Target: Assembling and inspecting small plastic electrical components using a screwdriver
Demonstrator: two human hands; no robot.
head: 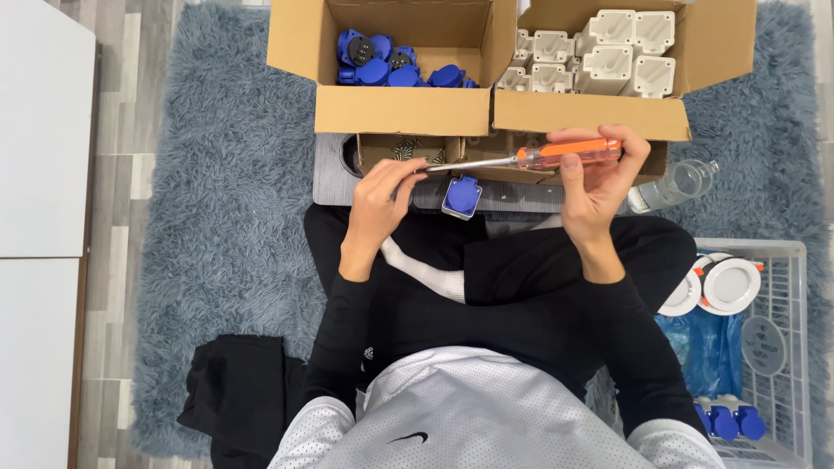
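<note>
My right hand (593, 178) grips the orange handle of a screwdriver (569, 155), held level with its metal shaft pointing left. My left hand (380, 204) has its fingertips pinched at the shaft's tip; whether a small screw sits there is too small to tell. Between the hands, a blue socket part (462, 195) rests on a grey board (333, 174) in front of my crossed legs. A small open cardboard tray (375, 149) with metal screws lies just beyond my left hand.
Two open cardboard boxes stand ahead: the left box (400, 111) holds blue socket parts, the right box (591, 115) holds white plastic housings. A clear bottle (678, 184) lies at right. A white basket (786, 260) holds round white pieces and blue parts. Black cloth (234, 391) lies on the grey rug.
</note>
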